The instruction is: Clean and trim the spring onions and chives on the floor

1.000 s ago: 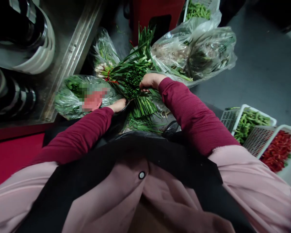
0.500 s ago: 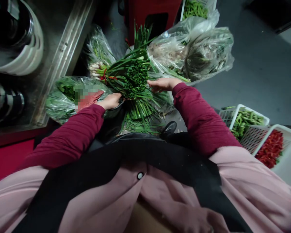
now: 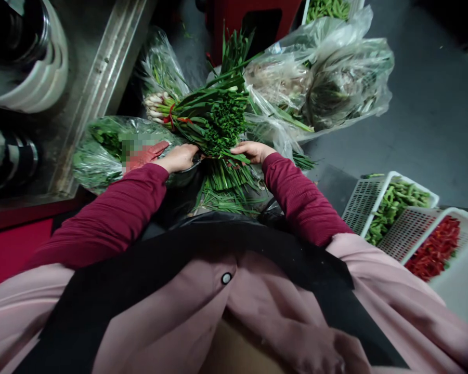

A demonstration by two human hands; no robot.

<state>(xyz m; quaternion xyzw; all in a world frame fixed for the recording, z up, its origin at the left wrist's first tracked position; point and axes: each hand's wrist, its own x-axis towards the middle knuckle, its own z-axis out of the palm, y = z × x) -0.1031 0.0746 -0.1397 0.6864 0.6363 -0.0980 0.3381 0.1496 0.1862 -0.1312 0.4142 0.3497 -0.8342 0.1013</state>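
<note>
A bundle of scallions (image 3: pixel 161 107) with white bulbs and red ties lies ahead of my hands, beside and partly under a thick bunch of dark green leafy stalks (image 3: pixel 224 122). My left hand (image 3: pixel 182 157) is closed at the near left of this bunch; what its fingers hold is hidden. My right hand (image 3: pixel 254 151) has its thumb and fingers closed on long green leaves at the bunch's near right edge. More long thin chives (image 3: pixel 228 179) spread out below, between the two hands.
At left, a clear bag of leafy greens (image 3: pixel 101 156) has a red patch. Clear bags of vegetables (image 3: pixel 347 88) lie at right. White baskets hold green peppers (image 3: pixel 400 202) and red peppers (image 3: pixel 437 249). A metal ledge (image 3: pixel 101 67) and white buckets (image 3: pixel 56 72) stand at left.
My right hand has moved left and down from beside the bunch, and its fingers have closed on leaves. My left hand stays in nearly the same place.
</note>
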